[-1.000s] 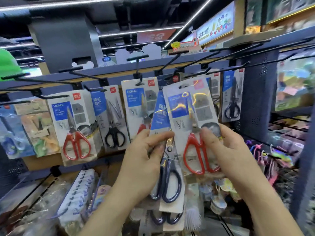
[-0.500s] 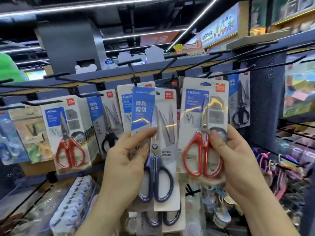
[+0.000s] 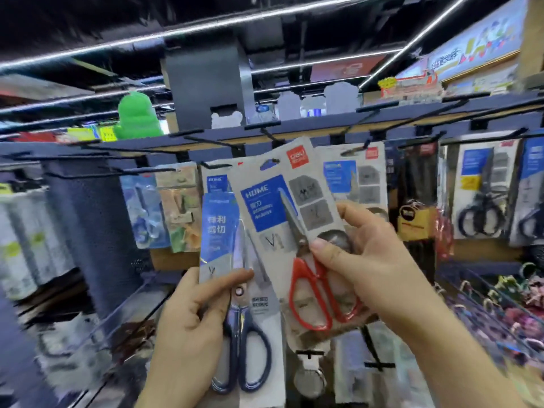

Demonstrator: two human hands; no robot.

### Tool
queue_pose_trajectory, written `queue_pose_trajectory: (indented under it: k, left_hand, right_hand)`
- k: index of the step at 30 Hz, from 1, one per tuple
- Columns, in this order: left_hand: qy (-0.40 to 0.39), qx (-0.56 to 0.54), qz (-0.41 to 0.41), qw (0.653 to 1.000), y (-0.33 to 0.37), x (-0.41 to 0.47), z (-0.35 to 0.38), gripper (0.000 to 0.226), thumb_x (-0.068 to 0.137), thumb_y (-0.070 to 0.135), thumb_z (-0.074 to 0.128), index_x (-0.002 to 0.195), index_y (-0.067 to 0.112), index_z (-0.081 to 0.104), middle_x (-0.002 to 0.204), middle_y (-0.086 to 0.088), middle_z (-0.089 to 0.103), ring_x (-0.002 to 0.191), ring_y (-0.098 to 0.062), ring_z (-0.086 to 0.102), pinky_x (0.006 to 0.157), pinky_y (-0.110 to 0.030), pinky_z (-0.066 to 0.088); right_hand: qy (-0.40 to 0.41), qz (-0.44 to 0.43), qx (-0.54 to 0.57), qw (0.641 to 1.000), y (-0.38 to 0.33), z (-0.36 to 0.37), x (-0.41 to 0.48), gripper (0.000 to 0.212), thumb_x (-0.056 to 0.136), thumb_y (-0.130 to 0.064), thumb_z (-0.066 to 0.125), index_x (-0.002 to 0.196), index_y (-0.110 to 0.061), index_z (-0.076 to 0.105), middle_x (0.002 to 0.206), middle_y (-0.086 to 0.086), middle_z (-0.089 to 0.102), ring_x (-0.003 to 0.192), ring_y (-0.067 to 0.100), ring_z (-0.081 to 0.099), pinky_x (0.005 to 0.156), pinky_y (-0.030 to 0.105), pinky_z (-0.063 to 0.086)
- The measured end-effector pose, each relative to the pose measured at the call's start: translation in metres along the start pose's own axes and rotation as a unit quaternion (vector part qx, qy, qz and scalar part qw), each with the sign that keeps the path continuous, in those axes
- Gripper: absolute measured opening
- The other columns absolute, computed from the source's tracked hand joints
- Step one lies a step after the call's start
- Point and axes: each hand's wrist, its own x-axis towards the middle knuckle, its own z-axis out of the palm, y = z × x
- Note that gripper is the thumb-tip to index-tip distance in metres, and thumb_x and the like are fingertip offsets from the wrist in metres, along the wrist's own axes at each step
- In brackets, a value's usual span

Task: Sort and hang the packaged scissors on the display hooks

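My right hand [image 3: 371, 260] pinches a pack of red-handled scissors [image 3: 282, 219], tilted with its top leaning left, its hang hole just below a black display hook [image 3: 217, 141]. My left hand [image 3: 191, 325] grips a pack of dark-blue-handled scissors [image 3: 244, 334] held upright, partly behind the red pack. More scissor packs hang on the hooks behind: one with a blue label [image 3: 356, 178] and black-handled ones [image 3: 482, 195] at the right.
A row of black hooks [image 3: 382, 113] juts from the blue rail. Small packaged items [image 3: 164, 210] hang at the left, beside a dark perforated panel [image 3: 88, 231]. A green plush figure [image 3: 137, 116] stands above. Hair accessories [image 3: 500, 295] fill the lower right.
The view has swung to the left. My right hand has tilted the red-handled pack leftward and raised it toward a hook. My left hand has lowered the blue-handled pack a little.
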Motion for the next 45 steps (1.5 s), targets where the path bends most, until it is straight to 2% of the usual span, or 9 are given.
queue_pose_trajectory:
  k: [5,13,17,21,25,33,40,43,45]
  left_hand:
    - [0.041,0.048,-0.014,0.998,-0.018,0.003,-0.044,0.052,0.095,0.000,0.058,0.090,0.049,0.075,0.097,0.012,0.063,0.100,-0.005,0.064,0.081,-0.006,0.043]
    - [0.052,0.049,-0.007,0.997,-0.020,0.014,-0.069,0.052,0.094,-0.002,0.056,0.092,0.046,0.075,0.077,0.020,0.052,0.071,0.004,0.055,0.063,-0.004,0.037]
    - [0.061,0.070,-0.022,0.995,-0.023,0.016,-0.082,0.052,0.096,0.002,0.055,0.091,0.050,0.074,0.088,0.016,0.056,0.090,0.001,0.062,0.075,-0.003,0.042]
    - [0.100,0.149,-0.023,0.983,-0.019,0.016,-0.100,0.049,0.097,0.003,0.053,0.091,0.049,0.069,0.094,0.012,0.056,0.095,0.010,0.055,0.076,0.004,0.036]
    - [0.120,0.126,-0.019,0.985,-0.016,0.017,-0.104,0.046,0.097,0.003,0.052,0.092,0.044,0.072,0.095,0.005,0.058,0.091,0.015,0.054,0.074,0.006,0.034]
    - [0.101,0.004,-0.037,0.994,-0.020,0.024,-0.089,0.041,0.096,-0.002,0.053,0.091,0.032,0.076,0.100,-0.005,0.064,0.086,-0.001,0.062,0.075,-0.004,0.043]
    - [0.087,-0.080,-0.033,0.992,-0.023,0.032,-0.063,0.039,0.096,-0.003,0.053,0.101,0.030,0.073,0.109,0.011,0.072,0.112,-0.005,0.063,0.101,-0.026,0.046]
    - [0.089,-0.119,-0.037,0.988,-0.025,0.036,-0.052,0.042,0.095,-0.006,0.053,0.105,0.031,0.071,0.113,0.012,0.071,0.115,-0.010,0.063,0.105,-0.039,0.046]
    - [0.098,-0.133,-0.028,0.986,-0.023,0.037,-0.044,0.043,0.093,-0.004,0.055,0.114,0.032,0.065,0.122,0.011,0.067,0.121,-0.013,0.059,0.108,-0.046,0.044]
  right_hand:
    - [-0.002,0.028,-0.013,1.000,0.004,0.056,0.031,0.027,0.094,-0.001,0.062,0.103,-0.026,0.066,0.102,-0.008,0.077,0.097,0.013,0.072,0.097,0.048,0.053]
    - [0.036,0.073,-0.010,0.997,0.019,0.095,0.060,0.019,0.092,-0.011,0.065,0.094,-0.029,0.068,0.094,-0.001,0.078,0.093,0.022,0.073,0.094,0.053,0.054]
    - [0.064,0.100,-0.001,0.993,0.027,0.102,0.071,0.018,0.094,-0.014,0.065,0.106,-0.027,0.063,0.103,0.001,0.075,0.098,0.019,0.072,0.092,0.050,0.056]
    - [0.122,0.068,-0.023,0.990,0.041,0.112,0.086,0.056,0.093,-0.010,0.066,0.132,-0.039,0.038,0.106,-0.004,0.070,0.090,0.016,0.073,0.081,0.040,0.061]
    - [0.130,0.030,-0.152,0.979,0.056,0.125,0.095,0.059,0.097,-0.012,0.058,0.139,-0.046,0.033,0.116,-0.006,0.065,0.079,0.016,0.069,0.072,0.037,0.061]
    - [0.127,0.032,-0.421,0.897,0.060,0.107,0.085,0.051,0.100,-0.043,0.048,0.148,-0.046,0.034,0.124,0.004,0.039,0.119,0.025,0.043,0.098,0.040,0.045]
    - [0.124,0.020,-0.279,0.952,0.054,0.092,0.044,0.057,0.101,-0.033,0.052,0.153,-0.035,0.029,0.150,-0.002,0.038,0.123,-0.002,0.032,0.104,0.020,0.025]
    - [0.082,0.061,-0.178,0.979,0.046,0.090,0.025,0.060,0.094,-0.053,0.052,0.150,-0.037,0.037,0.149,-0.009,0.046,0.132,-0.003,0.040,0.112,0.028,0.035]
    - [-0.053,0.104,-0.030,0.993,0.039,0.094,0.010,0.061,0.088,-0.061,0.056,0.145,-0.041,0.044,0.141,-0.013,0.057,0.129,0.004,0.053,0.111,0.040,0.043]
